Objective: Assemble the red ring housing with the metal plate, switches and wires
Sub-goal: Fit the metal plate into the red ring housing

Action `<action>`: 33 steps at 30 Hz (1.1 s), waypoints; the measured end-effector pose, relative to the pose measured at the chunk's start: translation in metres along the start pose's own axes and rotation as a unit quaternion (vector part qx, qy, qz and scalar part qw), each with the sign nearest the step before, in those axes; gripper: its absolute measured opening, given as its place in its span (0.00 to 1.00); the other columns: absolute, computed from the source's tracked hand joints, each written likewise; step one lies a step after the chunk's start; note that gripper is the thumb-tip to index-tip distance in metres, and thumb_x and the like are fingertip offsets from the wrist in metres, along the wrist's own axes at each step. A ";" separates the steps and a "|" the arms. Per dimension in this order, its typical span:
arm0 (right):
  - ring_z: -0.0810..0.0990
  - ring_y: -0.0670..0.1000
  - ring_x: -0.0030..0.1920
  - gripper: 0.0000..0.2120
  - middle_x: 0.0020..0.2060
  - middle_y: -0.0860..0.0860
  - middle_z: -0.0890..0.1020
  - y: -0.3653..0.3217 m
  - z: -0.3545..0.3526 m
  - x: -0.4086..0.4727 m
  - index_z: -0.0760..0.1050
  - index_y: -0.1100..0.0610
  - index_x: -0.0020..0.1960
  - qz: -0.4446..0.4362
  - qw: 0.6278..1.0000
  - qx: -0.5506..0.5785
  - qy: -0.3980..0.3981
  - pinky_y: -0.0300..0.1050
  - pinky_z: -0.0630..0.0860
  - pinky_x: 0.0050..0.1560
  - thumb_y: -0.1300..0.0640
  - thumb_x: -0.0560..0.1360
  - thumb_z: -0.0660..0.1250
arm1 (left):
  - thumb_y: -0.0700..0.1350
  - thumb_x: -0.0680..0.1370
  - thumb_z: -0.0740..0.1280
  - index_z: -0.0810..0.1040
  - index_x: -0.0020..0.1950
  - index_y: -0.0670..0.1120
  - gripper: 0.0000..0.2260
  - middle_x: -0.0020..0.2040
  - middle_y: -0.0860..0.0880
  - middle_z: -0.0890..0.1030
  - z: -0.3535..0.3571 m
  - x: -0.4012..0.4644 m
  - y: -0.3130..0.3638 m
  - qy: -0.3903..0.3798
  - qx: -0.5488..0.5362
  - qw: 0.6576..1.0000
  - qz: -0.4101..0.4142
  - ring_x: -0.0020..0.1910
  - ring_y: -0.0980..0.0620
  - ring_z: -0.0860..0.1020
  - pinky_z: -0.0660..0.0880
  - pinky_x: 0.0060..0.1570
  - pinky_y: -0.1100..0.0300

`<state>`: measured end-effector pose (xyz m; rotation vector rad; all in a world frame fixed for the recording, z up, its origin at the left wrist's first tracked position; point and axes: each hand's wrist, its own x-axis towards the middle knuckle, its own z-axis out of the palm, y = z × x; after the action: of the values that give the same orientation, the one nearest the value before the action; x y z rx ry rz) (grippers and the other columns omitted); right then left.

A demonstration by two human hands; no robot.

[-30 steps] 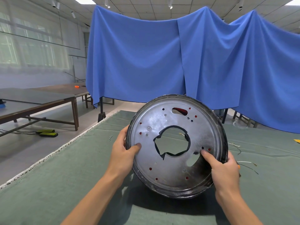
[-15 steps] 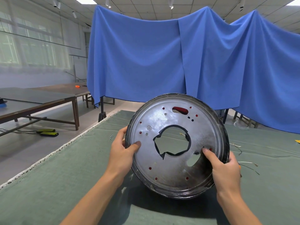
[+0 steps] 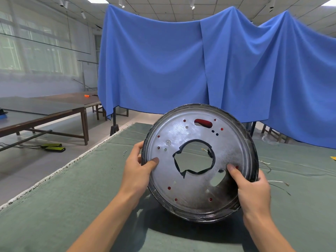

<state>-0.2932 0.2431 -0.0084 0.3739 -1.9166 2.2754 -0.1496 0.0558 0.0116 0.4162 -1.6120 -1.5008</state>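
A round metal plate (image 3: 192,186) with a jagged central opening and many small holes faces me, tilted up on edge above the green table. Red of the ring housing (image 3: 202,122) shows through an oval slot and the small holes; a dark rim surrounds the plate. My left hand (image 3: 138,168) grips the left rim, thumb on the plate's face. My right hand (image 3: 252,188) grips the lower right rim, thumb pressed on the plate. Loose wires (image 3: 276,182) lie on the cloth to the right; another wire end (image 3: 204,149) shows through the central opening.
A green felt-covered table (image 3: 72,206) spreads under my arms, its white-fringed left edge running diagonally. Small screws (image 3: 124,152) lie near that edge. A blue cloth (image 3: 181,70) hangs behind. Dark tables (image 3: 45,113) stand at left; a yellow item (image 3: 333,158) lies at the far right.
The plate and both hands have barely moved; the assembly is held slightly higher and steadier in the same two-handed grip.
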 end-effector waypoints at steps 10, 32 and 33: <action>0.81 0.47 0.42 0.11 0.41 0.48 0.82 -0.002 -0.001 -0.001 0.77 0.54 0.50 0.004 1.000 0.008 -0.013 0.41 0.74 0.38 0.57 0.69 0.75 | 0.35 0.76 0.67 0.72 0.50 0.62 0.19 0.39 0.57 0.82 -0.001 0.000 -0.002 -0.003 0.005 1.000 0.000 0.36 0.61 0.80 0.78 0.34 0.66; 0.80 0.47 0.39 0.06 0.36 0.46 0.82 0.000 -0.003 -0.001 0.78 0.52 0.41 -0.009 1.000 -0.020 -0.004 0.40 0.72 0.35 0.56 0.69 0.75 | 0.34 0.75 0.67 0.73 0.51 0.62 0.21 0.43 0.51 0.82 -0.002 0.001 0.000 -0.005 -0.009 1.000 -0.001 0.37 0.59 0.81 0.78 0.32 0.66; 0.80 0.47 0.39 0.06 0.37 0.46 0.82 0.000 -0.003 -0.001 0.78 0.52 0.41 -0.007 1.000 -0.023 -0.005 0.41 0.72 0.35 0.57 0.69 0.74 | 0.34 0.75 0.67 0.73 0.51 0.62 0.21 0.43 0.51 0.81 -0.002 0.001 0.000 -0.003 -0.009 1.000 -0.001 0.36 0.59 0.81 0.78 0.32 0.65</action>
<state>-0.2925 0.2459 -0.0089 0.3934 -1.9612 2.2208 -0.1484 0.0539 0.0121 0.4038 -1.6024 -1.5193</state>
